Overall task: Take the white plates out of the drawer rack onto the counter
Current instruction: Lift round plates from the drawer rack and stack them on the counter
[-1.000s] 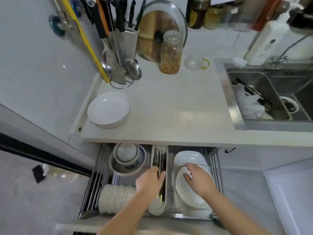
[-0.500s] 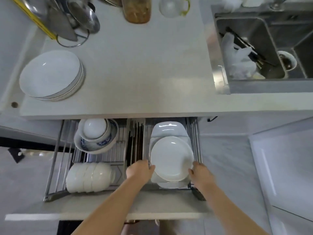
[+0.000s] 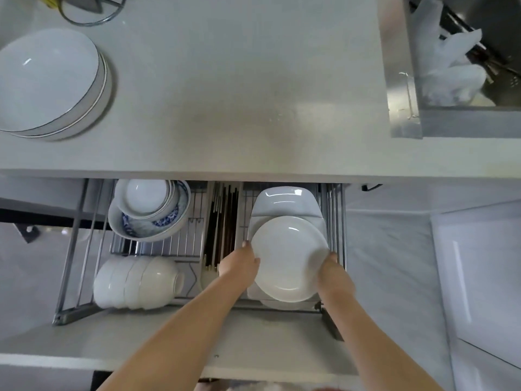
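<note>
Left hand: the left hand (image 3: 239,263) is on the left rim of the round white plate (image 3: 290,258), fingers curled round the edge, thumb tip up at the rim's upper left.
Right hand: the right hand (image 3: 334,273) has the opposite rim, fingers wrapped round the right edge. Two hands, one plate, held between them.
Plate in the grip: face up toward the camera, over the right-hand compartment of the drawer rack (image 3: 337,221). Whether its underside touches the dishes beneath, cannot tell.
Under the grip: a squarish white plate (image 3: 284,200) shows just beyond the held one, toward the counter, and more white edges peek out beneath and on the near side.
Left of the grip: right beside the left hand, a narrow slot of dark chopsticks (image 3: 222,221). Further left, a row of white bowls on their sides (image 3: 135,282), and beyond them a blue-patterned bowl (image 3: 152,221) with smaller white bowls nested in it.
Beyond the grip: the counter (image 3: 239,94) lies above the open drawer, and well off to the far left sits a stack of white plates (image 3: 48,83).
Far right of the grip: the sink (image 3: 403,80), steel rim showing, with white gloves (image 3: 448,71) and some dark utensils lying in it.
</note>
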